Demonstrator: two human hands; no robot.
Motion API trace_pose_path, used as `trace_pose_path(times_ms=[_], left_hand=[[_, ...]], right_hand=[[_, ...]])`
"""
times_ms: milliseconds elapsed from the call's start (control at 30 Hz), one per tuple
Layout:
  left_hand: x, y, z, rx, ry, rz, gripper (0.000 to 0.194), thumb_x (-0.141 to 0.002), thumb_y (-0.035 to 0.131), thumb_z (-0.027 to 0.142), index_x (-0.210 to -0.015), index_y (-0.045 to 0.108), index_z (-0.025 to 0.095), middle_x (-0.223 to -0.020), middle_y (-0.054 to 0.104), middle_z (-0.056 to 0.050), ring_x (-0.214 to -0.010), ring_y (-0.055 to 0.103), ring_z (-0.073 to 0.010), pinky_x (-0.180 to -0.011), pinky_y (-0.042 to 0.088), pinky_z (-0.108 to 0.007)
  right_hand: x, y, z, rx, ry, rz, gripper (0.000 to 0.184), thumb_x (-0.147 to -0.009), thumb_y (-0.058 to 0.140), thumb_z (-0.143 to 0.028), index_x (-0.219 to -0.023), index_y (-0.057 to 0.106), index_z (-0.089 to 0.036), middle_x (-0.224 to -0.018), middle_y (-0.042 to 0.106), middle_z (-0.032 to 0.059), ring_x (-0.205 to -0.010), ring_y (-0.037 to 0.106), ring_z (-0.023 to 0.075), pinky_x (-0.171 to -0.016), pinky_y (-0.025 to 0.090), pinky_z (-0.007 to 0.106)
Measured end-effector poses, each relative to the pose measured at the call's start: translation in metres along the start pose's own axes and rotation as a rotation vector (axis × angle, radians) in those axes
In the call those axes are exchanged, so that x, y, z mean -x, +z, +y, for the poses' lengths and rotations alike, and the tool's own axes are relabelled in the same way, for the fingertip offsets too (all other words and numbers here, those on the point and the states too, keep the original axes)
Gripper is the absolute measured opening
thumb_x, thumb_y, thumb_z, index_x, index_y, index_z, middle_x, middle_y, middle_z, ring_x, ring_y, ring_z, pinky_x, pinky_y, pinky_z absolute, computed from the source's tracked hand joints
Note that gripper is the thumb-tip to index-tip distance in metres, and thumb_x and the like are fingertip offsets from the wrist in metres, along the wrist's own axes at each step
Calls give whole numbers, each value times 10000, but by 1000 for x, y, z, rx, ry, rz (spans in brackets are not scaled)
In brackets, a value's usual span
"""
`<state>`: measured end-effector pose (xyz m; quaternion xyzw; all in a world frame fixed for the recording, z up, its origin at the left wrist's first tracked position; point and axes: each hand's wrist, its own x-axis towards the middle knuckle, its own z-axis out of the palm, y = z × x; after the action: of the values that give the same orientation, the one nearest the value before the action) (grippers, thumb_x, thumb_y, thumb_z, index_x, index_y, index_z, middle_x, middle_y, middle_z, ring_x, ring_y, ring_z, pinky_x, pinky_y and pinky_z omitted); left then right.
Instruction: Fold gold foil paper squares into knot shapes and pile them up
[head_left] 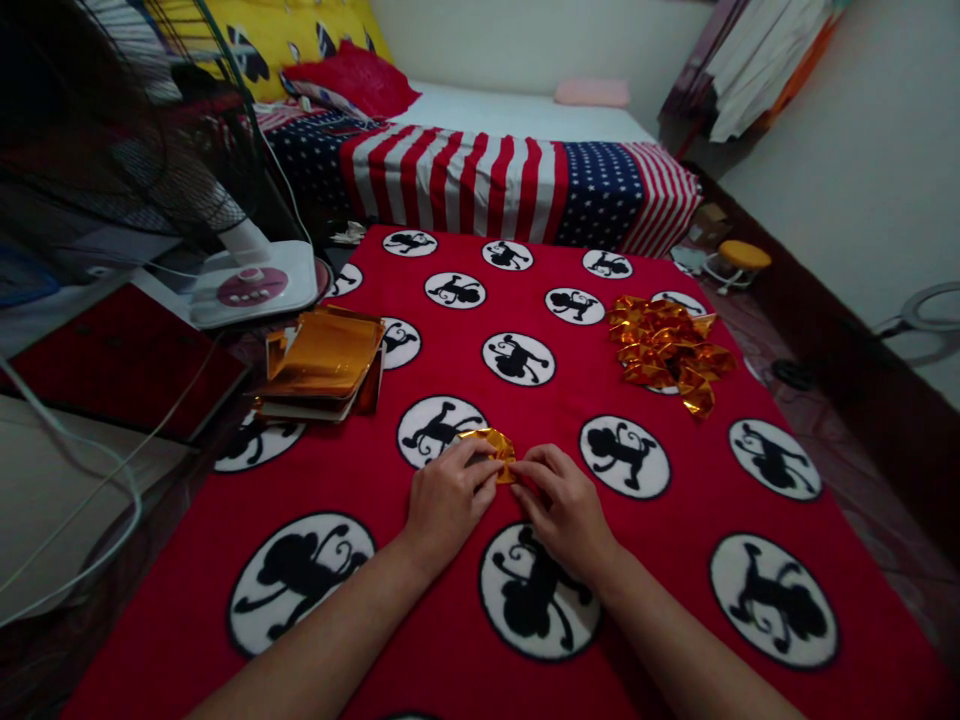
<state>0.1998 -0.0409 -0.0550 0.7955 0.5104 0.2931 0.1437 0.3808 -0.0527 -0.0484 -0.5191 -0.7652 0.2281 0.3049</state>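
Between my hands, low over the red cloth, is a piece of shiny gold foil paper, partly folded. My left hand pinches its left and near side, fingers bent over it. From the right, my right hand grips the near right edge between thumb and fingertips. Part of the foil is hidden under the fingers. A stack of flat gold foil sheets lies at the left edge of the cloth. Over to the right sits a heap of folded gold foil pieces.
The red cloth with monkey circles covers the surface before me. At left stand a fan and loose white cables. Beyond is a bed with a striped, starred cover. A yellow-topped stool stands at right.
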Motion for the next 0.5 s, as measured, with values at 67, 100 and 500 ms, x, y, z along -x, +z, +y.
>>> trace_pose_path(times_ms=[67,100,500], left_hand=[[0,0,0,0,4,1,212,-833,616,159,-985,711,271,-1103,667,6,-978,636,-167,-844,535,-302],[-1,0,0,1,7,3,210,-835,614,159,-984,710,272,-1105,667,7,-985,635,-168,-844,534,-302],[0,0,0,10,26,22,188,-849,601,162,-965,717,253,-1093,665,-23,-980,626,-174,-858,523,-311]], right_hand=[[1,-1,-5,61,93,22,120,-888,541,-210,-981,613,-188,-925,627,64,-847,599,187,-741,444,289],[1,-2,-7,106,160,22,104,-893,534,-226,-960,606,-192,-886,644,55,-801,610,183,-704,433,284],[-19,-5,-19,89,605,-192,218,-817,577,-340,-648,623,-211,-630,675,32,-584,598,152,-520,309,237]])
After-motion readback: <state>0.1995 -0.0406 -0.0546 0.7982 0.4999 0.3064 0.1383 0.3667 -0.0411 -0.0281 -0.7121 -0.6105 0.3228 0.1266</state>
